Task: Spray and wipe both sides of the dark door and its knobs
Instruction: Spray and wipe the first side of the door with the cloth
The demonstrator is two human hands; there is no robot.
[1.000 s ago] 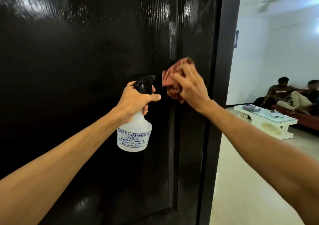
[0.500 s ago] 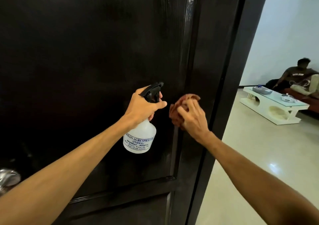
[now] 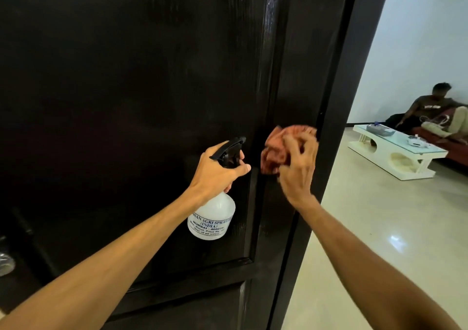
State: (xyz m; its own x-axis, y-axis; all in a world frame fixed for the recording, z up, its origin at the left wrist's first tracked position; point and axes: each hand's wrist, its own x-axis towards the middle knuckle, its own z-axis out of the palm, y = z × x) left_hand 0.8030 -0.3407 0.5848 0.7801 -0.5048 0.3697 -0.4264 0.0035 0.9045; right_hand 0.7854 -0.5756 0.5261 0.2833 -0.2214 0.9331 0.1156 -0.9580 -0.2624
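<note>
- Across most of the head view stands the dark door, glossy, with a raised panel whose lower right corner sits below the hands.
- At the far left edge, low down, a silvery knob is half cut off by the frame.
- Left hand grips the neck of a white bottle: fingers wrap round it under the black spray head, thumb lies across the front, and the nozzle points at the door.
- The bottle hangs upright just in front of the panel, its printed label facing the camera.
- Right hand presses a reddish cloth against the door's right stile, near the edge.
- Its fingers are bent over the bunched cloth and slightly spread; they are blurred, so I cannot tell how tightly they hold it.
- Cloth and spray head are near each other but apart.
- Right of the door, a pale shiny floor runs to a low white table.
- Behind the table a person sits on a dark sofa by a white wall.
</note>
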